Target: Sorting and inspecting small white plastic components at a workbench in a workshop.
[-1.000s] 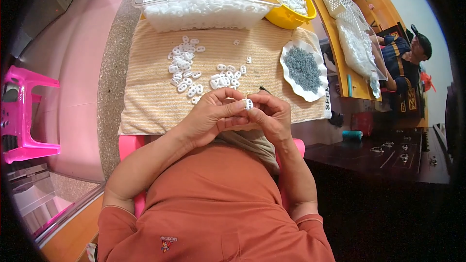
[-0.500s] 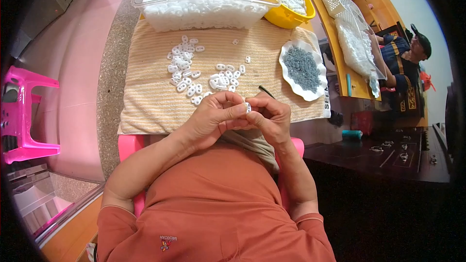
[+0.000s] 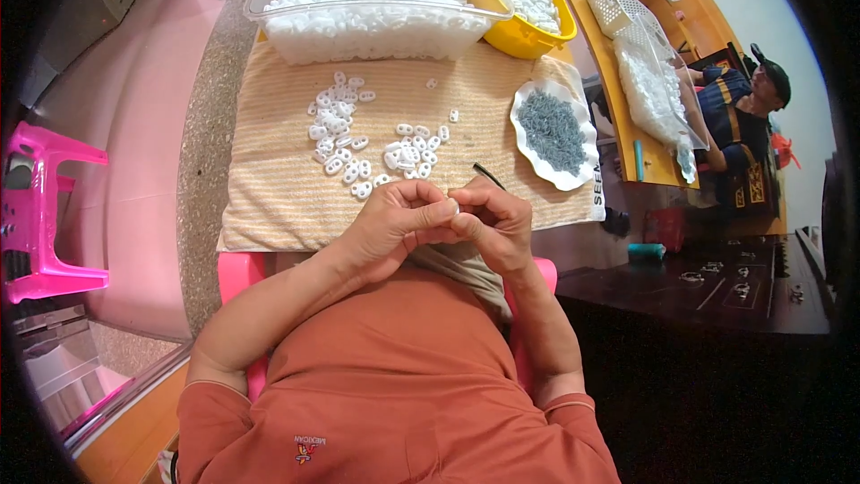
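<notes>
Head view: left hand (image 3: 390,226) and right hand (image 3: 495,222) pressed together at the near edge of a striped beige cloth (image 3: 269,188), fingertips of both pinched on one small white piece (image 3: 454,209). Loose white pieces (image 3: 358,139) scattered on cloth beyond. Clear tub (image 3: 376,22), yellow bowl (image 3: 511,31), white dish of grey bits (image 3: 551,130) farther back.

The left hand (image 3: 394,224) and right hand (image 3: 493,224) are meeting fingertip to fingertip at the near edge of the striped cloth (image 3: 269,188), pinching a small white piece (image 3: 453,209). A thin dark tool (image 3: 488,176) is poking out above the right hand. Loose white pieces (image 3: 358,139) are lying just beyond, a white dish of grey bits (image 3: 553,133) to the right, a clear tub (image 3: 376,0) farther off.
</notes>
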{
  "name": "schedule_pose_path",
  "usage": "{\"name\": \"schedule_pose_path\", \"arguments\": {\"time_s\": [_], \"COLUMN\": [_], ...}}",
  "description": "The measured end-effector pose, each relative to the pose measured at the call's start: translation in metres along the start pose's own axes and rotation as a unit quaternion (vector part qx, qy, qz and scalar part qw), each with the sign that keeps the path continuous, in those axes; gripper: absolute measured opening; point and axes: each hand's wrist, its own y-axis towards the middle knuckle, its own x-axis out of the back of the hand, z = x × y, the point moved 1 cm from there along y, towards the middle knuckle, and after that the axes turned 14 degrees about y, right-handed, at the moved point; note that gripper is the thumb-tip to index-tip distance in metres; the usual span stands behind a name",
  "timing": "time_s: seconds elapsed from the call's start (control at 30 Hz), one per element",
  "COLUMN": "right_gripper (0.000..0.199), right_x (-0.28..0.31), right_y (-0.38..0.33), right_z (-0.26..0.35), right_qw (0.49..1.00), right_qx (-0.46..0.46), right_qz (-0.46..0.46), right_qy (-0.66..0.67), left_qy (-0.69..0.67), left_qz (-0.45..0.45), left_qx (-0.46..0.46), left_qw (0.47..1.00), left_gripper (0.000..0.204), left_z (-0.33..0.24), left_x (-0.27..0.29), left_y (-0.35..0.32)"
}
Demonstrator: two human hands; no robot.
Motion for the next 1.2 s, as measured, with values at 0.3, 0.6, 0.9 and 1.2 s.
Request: {"name": "schedule_pose_path", "arguments": {"time_s": [0.3, 0.6, 0.9, 1.2], "right_gripper": [0.021, 0.011, 0.023, 0.019], "right_x": [0.004, 0.013, 0.068, 0.061], "right_y": [0.004, 0.016, 0.074, 0.119], "right_z": [-0.004, 0.018, 0.057, 0.095], "right_qw": [0.993, 0.985, 0.981, 0.870], "right_qx": [-0.094, -0.131, -0.076, 0.311], "right_qz": [-0.036, -0.099, -0.138, -0.248], "right_qy": [0.069, 0.054, -0.115, -0.292], "left_qy": [-0.005, 0.012, 0.031, 0.052], "left_qz": [0.011, -0.032, -0.041, -0.029], "left_qx": [0.009, 0.039, 0.050, 0.038], "left_qw": [1.000, 0.999, 0.997, 0.998], "left_gripper": [0.011, 0.015, 0.011, 0.011], "left_z": [-0.004, -0.009, -0.006, -0.008], "left_x": [0.006, 0.004, 0.002, 0.000], "left_y": [0.003, 0.001, 0.000, -0.002]}}
